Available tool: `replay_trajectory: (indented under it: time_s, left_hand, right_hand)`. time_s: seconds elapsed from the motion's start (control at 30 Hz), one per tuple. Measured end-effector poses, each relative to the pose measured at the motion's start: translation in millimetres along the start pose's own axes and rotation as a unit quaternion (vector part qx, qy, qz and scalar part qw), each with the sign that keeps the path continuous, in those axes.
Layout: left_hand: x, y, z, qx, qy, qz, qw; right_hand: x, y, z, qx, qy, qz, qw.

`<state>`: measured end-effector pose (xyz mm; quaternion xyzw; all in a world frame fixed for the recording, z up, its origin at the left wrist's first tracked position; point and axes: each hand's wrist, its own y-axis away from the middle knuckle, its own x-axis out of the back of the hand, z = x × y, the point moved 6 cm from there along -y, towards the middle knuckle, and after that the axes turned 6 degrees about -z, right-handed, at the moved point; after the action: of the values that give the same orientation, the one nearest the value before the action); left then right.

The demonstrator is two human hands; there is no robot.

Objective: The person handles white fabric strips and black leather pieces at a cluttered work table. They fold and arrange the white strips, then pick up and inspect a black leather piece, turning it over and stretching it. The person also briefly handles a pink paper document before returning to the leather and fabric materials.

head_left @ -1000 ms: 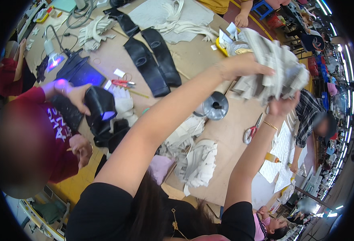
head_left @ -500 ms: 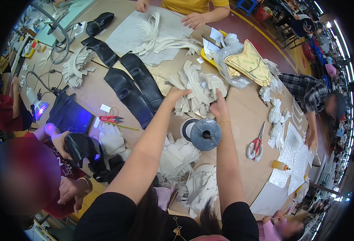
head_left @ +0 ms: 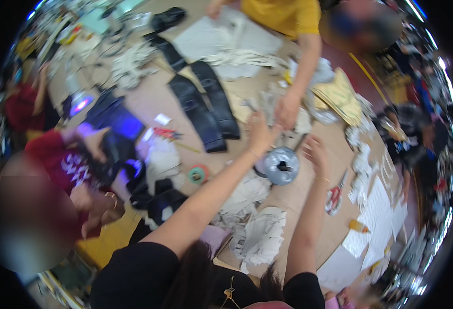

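My left hand (head_left: 260,135) reaches over the table beside a bunch of off-white fabric strips (head_left: 272,98). Motion blurs its fingers, so what they hold, if anything, is unclear. A co-worker's hand (head_left: 287,110), from a yellow sleeve, comes down right against it and over the strips. My right hand (head_left: 315,153) hovers to the right, its fingers loosely bent and apart. Something thin and dark shows near its fingertips, too blurred to name. Between my forearms stands a grey spool (head_left: 288,167). Stacked off-white pieces (head_left: 260,237) lie nearer to me.
Black leather-like pieces (head_left: 195,110) lie left of centre. Red-handled scissors (head_left: 334,198) and an amber bottle (head_left: 359,226) are at right. A lit lamp (head_left: 80,103) glows by a person in red. Yellowish patterned panels (head_left: 339,98) lie at far right; a coloured roll (head_left: 199,174) sits left.
My hands have come away from the bunch of strips they held. The co-worker in yellow has reached in over it. The whole view has shifted, and a coloured roll now shows.
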<state>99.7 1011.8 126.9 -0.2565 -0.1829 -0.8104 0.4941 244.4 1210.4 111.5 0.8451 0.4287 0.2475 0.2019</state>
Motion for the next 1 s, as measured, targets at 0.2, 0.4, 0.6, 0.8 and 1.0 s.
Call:
replay_trajectory:
  time_s: [0.2,0.4,0.6,0.8,1.0]
  left_hand:
    - [98,137,54,-0.167,0.164,-0.09,0.968]
    - [194,255,9,-0.118,0.125,-0.187,0.967]
    - [268,331,-33,-0.062,0.046,-0.096,0.992]
    - [313,365,-71,0.012,0.077,-0.028,0.997]
    - [332,382,-83,0.053,0.102,-0.005,0.993]
  right_hand:
    - [-14,159,-112,0.317,-0.08,0.032,0.944]
    - [-164,272,-133,0.333,-0.093,-0.191,0.919]
    - [-376,309,-72,0.107,-0.181,-0.482,0.85]
    - [-456,286,-81,0.049,-0.345,-0.391,0.852]
    - [-481,269,-83,-0.052,-0.499,-0.254,0.827]
